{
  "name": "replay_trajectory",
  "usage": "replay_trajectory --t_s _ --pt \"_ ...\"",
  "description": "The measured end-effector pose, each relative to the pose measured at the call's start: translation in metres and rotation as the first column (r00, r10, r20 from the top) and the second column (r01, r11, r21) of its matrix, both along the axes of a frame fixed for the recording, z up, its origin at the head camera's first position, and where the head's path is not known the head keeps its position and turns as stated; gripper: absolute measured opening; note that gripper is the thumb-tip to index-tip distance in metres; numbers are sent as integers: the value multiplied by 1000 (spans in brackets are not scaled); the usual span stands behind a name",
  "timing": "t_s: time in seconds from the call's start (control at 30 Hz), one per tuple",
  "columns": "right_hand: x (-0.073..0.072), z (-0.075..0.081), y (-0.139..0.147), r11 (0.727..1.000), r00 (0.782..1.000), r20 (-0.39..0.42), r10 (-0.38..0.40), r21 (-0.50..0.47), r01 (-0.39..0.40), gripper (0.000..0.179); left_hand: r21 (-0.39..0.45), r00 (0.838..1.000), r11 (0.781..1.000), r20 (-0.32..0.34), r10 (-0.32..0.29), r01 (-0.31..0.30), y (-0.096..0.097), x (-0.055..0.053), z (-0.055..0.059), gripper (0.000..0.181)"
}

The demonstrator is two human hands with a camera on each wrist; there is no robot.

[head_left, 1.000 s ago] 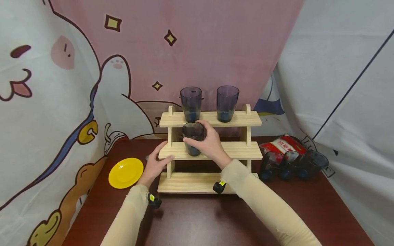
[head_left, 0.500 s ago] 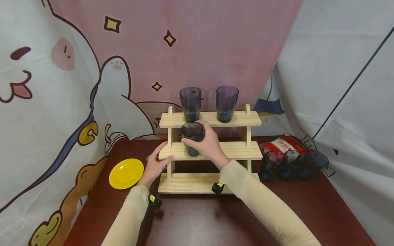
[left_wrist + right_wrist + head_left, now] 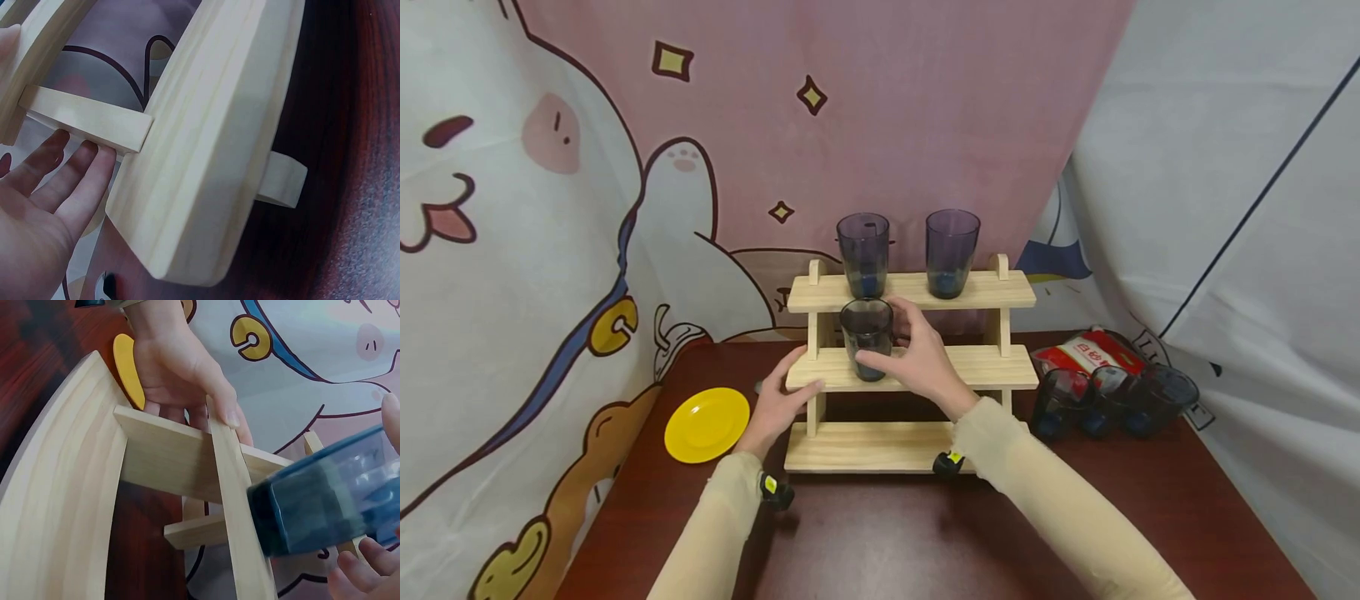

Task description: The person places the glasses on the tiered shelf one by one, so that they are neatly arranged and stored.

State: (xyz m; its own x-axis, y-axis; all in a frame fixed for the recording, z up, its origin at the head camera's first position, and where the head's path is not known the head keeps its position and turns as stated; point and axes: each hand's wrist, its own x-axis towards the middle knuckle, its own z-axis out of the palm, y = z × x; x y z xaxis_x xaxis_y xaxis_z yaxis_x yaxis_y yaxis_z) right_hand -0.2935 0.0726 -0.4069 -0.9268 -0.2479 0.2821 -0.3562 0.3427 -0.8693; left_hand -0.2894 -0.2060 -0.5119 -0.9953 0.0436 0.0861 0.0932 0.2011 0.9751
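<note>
A three-tier wooden display rack (image 3: 988, 367) stands on the table. One dark tinted drinking glass (image 3: 865, 329) is upright on its middle board, near the left end. My right hand (image 3: 927, 362) is around the right side of this glass, thumb in front and fingers spread loosely; a gap shows between the fingers and the glass. My left hand (image 3: 773, 408) grips the rack's left end at the middle board. In the right wrist view, its thumb (image 3: 219, 394) lies on the board's edge. Two purple-tinted glasses, a left one (image 3: 862, 250) and a right one (image 3: 952, 250), stand on the top board.
On the table (image 3: 880, 542), a yellow plate (image 3: 707, 425) lies left of the rack. Several dark glasses (image 3: 1060, 404) stand at the right, in front of a red and white plastic packet (image 3: 1093, 350). Printed cloth (image 3: 962, 100) hangs behind and at both sides.
My right hand's fingers have loosened from the glass, and the hand has shifted slightly right. The glass has moved slightly left on the middle board. The left hand keeps its grip on the rack.
</note>
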Motion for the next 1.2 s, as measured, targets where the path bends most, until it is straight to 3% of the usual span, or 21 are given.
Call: replay_trajectory --t_s 0.37,0.63,0.97,1.2 --pt "19 -12 39 999 1000 27 13 -32 -12 91 6 1000 1000 -3 -1 1 0 0 0 75" --pt "37 -22 74 999 999 -50 -7 -35 5 83 18 1000 1000 17 2 -2 0 0 -1 73" --pt "57 -28 132 993 981 -172 -94 49 104 79 14 1000 1000 13 1 -1 0 0 2 74" --pt "69 -28 178 951 939 -260 -224 153 269 77 -3 1000 1000 18 3 -3 1 0 -1 72"
